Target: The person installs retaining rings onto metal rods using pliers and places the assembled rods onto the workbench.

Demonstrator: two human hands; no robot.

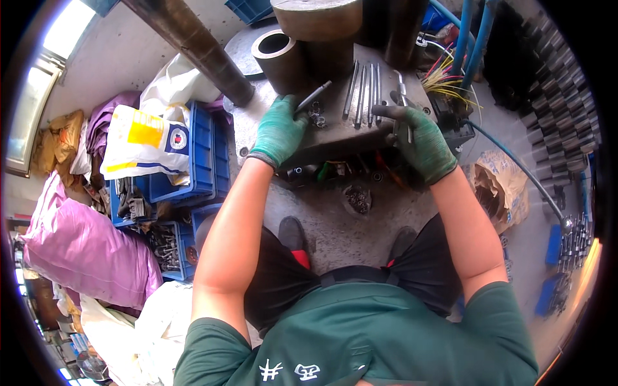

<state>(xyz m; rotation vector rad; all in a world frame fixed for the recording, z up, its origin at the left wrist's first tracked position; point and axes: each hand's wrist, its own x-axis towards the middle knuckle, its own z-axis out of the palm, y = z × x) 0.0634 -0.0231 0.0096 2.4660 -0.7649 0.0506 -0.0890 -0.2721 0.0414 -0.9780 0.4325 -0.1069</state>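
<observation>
Both hands wear green gloves with dark, soiled fingers. My left hand (281,130) is closed around a grey metal rod (314,95), whose free end points up and to the right over a metal bench (335,134). Small metal rings or nuts (317,117) lie on the bench just right of that hand. Several slim metal rods (363,96) lie side by side at the bench's middle. At its right side, my right hand (421,138) has its fingers around a metal rod with a bent upper end (402,87); one finger stretches left across it, and the grip is partly hidden.
A thick hollow cylinder (275,58) and a heavy round block (317,19) stand at the bench's back. Blue crates (201,151), a white sack (145,145) and a pink sack (90,248) crowd the left. Coloured wires (447,83) and a blue hose (508,151) run along the right.
</observation>
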